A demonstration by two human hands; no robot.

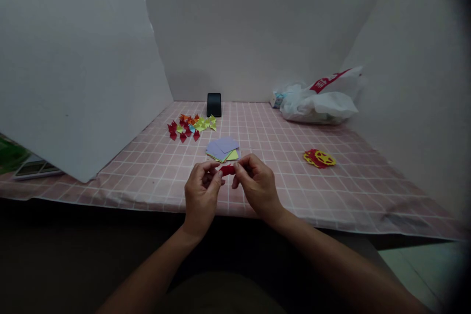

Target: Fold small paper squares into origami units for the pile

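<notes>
Between my two hands is a small folded piece of red paper [227,170], raised over the near part of the table. My left hand [201,189] pinches its left end between thumb and fingers. The right end is pinched by my right hand [256,184]. Just beyond the hands lies a loose stack of square paper sheets [223,148], lilac on top with yellow-green showing below. Farther back on the left sits a group of small folded paper figures [191,126] in red, orange, yellow and blue.
A pink checked cloth [265,132] covers the table. Red and yellow cut-out shapes [319,158] lie at the right. A white plastic bag [320,100] rests at the back right, and a black stand-like object [214,105] at the back. A white panel [73,59] leans at the left.
</notes>
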